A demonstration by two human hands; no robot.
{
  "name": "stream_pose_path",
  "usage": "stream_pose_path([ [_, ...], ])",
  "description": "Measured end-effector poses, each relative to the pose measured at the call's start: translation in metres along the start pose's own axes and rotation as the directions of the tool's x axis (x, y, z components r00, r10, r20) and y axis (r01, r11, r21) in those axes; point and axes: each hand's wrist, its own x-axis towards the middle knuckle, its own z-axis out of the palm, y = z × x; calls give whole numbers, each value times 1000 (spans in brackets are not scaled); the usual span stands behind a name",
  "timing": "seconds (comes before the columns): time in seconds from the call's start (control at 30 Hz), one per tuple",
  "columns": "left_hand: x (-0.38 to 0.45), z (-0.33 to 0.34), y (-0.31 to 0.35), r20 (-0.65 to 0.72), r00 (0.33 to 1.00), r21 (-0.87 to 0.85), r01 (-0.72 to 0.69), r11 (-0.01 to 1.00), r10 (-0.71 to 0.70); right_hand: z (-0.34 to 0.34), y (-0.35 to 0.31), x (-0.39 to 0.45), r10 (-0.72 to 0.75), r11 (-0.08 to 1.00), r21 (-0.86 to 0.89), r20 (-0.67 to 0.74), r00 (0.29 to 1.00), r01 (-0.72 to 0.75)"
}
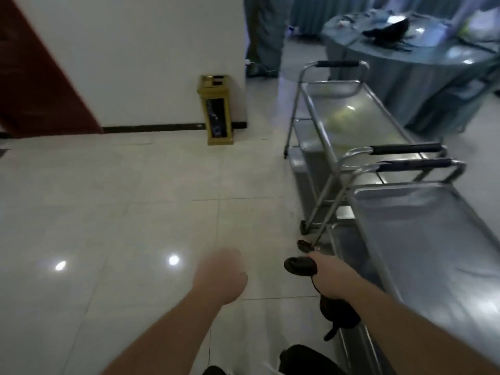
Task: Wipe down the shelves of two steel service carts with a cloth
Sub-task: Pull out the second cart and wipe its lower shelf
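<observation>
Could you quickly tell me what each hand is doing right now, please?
Left hand: blurred, over the floor, holding nothing visible; open or shut cannot be told.
Right hand: gripping a dark object, too blurred to identify, beside the near cart.

- right hand [331, 280] grips a dark black cloth [336, 312], low beside the near steel service cart [422, 239]
- left hand [221, 277] blurred, over pale tiled floor [108, 212]
- second steel cart [349, 115] behind
- gold bin [217, 109] at white wall [135, 55]

Dim, motion-blurred; glare spots on floor [108, 212].
</observation>
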Motion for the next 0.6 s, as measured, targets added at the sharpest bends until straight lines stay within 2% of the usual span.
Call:
stream_pose_path([
  [0.23, 130, -45, 52, 31, 976, 116, -216, 969, 214, -48, 61, 66, 208, 972, 127, -50, 977, -200],
  [0.43, 210, -93, 99, 47, 943, 167, -333, 928, 330, -100, 90, 119, 262, 947, 225, -131, 956, -229],
  [0.6, 275, -116, 133, 144, 887, 218, -460, 861, 438, -110, 106, 143, 357, 893, 340, -141, 923, -293],
])
